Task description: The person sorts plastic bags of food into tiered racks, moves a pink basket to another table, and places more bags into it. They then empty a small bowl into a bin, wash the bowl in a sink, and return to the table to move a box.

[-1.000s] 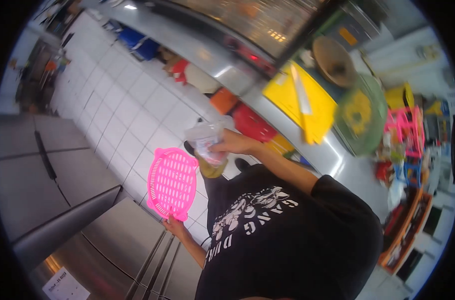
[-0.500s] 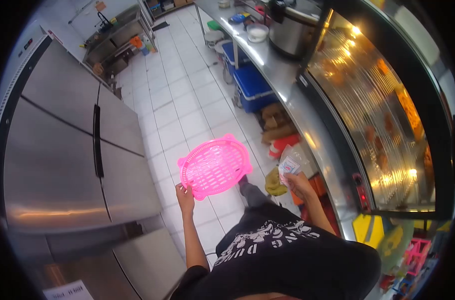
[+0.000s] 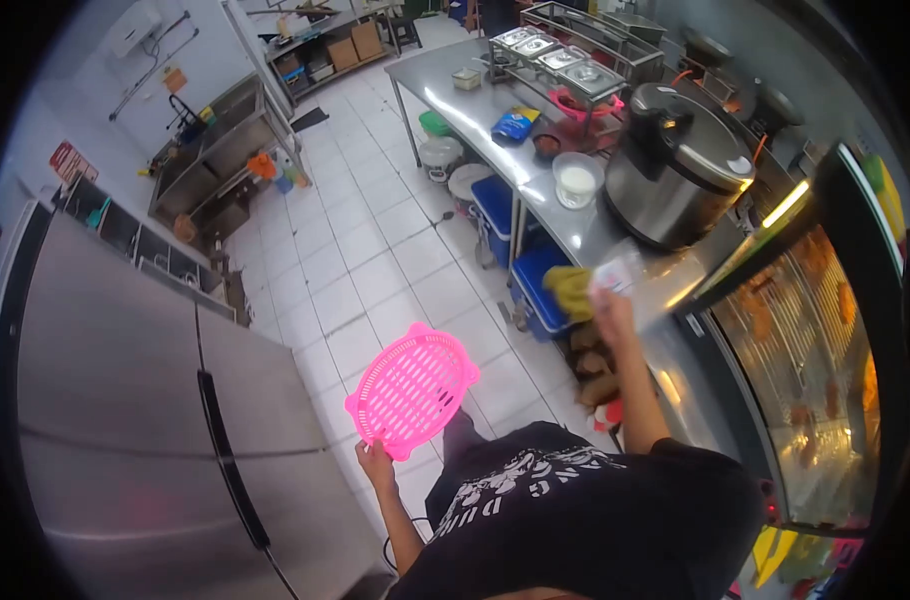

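My left hand (image 3: 377,466) is closed on the near rim of a pink slotted basket (image 3: 412,392), which hangs tilted over the tiled floor with nothing visible inside. In my right hand (image 3: 612,306), raised over the edge of the steel counter, is a small white plastic packet (image 3: 616,274), blurred by motion. A yellow-green cloth (image 3: 570,292) hangs just left of that hand; whether my fingers hold it too is unclear.
A steel counter (image 3: 455,112) carries a large cooker (image 3: 680,165), a white tub (image 3: 576,182) and metal trays. Blue coolers (image 3: 543,282) stand beneath it. A lit glass food cabinet (image 3: 805,350) is at right, a steel fridge (image 3: 125,400) at left, and a sink (image 3: 210,145) further back.
The view has moved forward and tilted up, showing more of the counter. My right hand has risen with the packet towards the counter edge. The pink basket is still in my left hand.
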A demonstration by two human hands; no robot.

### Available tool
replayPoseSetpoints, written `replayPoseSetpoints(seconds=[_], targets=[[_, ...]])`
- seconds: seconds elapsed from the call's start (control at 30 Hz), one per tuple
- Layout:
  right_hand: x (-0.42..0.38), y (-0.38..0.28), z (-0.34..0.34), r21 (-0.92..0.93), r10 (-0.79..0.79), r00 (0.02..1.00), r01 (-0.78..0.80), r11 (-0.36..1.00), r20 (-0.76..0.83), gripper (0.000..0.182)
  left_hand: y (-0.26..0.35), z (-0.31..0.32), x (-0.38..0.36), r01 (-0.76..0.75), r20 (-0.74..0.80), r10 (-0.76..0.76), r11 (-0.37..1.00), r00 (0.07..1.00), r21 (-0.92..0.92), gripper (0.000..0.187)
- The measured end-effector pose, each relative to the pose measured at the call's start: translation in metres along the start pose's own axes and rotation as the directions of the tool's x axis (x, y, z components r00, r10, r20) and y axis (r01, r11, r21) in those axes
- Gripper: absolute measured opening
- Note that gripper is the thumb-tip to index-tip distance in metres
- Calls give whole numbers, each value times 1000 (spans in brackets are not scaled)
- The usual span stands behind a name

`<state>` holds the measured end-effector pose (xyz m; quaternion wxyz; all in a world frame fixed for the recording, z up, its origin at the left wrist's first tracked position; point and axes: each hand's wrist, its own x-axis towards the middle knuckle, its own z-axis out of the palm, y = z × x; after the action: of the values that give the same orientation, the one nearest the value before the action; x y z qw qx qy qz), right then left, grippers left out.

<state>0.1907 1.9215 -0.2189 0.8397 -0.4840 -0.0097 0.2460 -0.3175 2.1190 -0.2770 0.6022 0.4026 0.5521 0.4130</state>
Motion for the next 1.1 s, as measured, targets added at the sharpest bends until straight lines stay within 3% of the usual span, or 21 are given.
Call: replayPoseSetpoints(seconds=[0.07,0.17,0.23,0.27,0.3,0.33,0.37,0.43,0.47,0.53,0.57,0.6,0.67,0.7,0.77,0.8,0.87,0.93,1.0,1.07,1.1], targets=[[49,-30,21,21,-217,975,219,976,-48,27,14,28,79,1,35,-3,998,999,65,27],[122,-45,-19,-157,-196,968,172,973,-158,26,47,86,180,15,120,-31,991,992,136,28],[141,-21,-40,-299,-146,854,-12,954,-500,31,74,140,245,-47,189,12,982,982,184,28],[138,-18,-37,-295,-158,837,-4,955,-523,31,88,166,276,-47,219,4,980,976,192,28],[132,-16,-32,-632,-320,763,-146,761,-561,33,100,193,308,-66,275,9,978,961,200,28],[129,-9,-24,-829,-469,704,-325,455,-533,35,117,222,339,-95,331,19,972,943,213,27],[139,-1,-18,-805,-458,684,-345,483,-568,35,137,263,372,-114,358,22,964,934,239,27],[143,9,-9,-838,-761,353,-270,473,-544,33,157,334,420,-166,465,12,943,885,290,25],[144,12,0,-825,-758,330,-292,485,-562,33,164,363,440,-170,488,0,937,873,305,25],[162,-1,43,-602,-537,419,-29,798,-732,34,176,445,479,-137,572,10,974,820,180,25],[177,-15,104,-297,-362,540,207,932,-759,35,177,483,496,-135,592,-6,971,806,195,25],[200,-13,113,-231,-273,597,148,962,-754,34,180,513,510,-133,612,-36,964,790,228,26],[267,-8,166,-18,-200,770,239,971,-606,29,185,591,535,-106,652,-77,966,754,237,28],[298,-5,191,-17,-90,787,101,995,-610,25,187,626,548,-82,667,-101,968,738,238,28],[366,6,251,60,-42,848,87,994,-528,18,192,695,578,-150,709,-113,943,696,298,30],[399,15,266,103,-48,913,98,990,-406,17,189,722,589,-204,733,-117,920,670,333,33],[463,30,295,216,-22,949,94,972,-315,25,188,779,616,-266,786,-130,897,605,353,32],[511,33,319,197,13,944,55,979,-329,34,180,832,655,-343,840,-148,865,523,366,31],[552,40,330,186,-91,922,171,968,-375,36,167,880,693,-426,918,-76,869,389,252,29],[564,24,344,87,-31,909,74,993,-416,37,179,906,711,-501,909,-173,788,379,359,26],[580,32,336,15,-41,900,52,999,-433,35,178,921,726,-580,924,-121,747,363,326,26]])
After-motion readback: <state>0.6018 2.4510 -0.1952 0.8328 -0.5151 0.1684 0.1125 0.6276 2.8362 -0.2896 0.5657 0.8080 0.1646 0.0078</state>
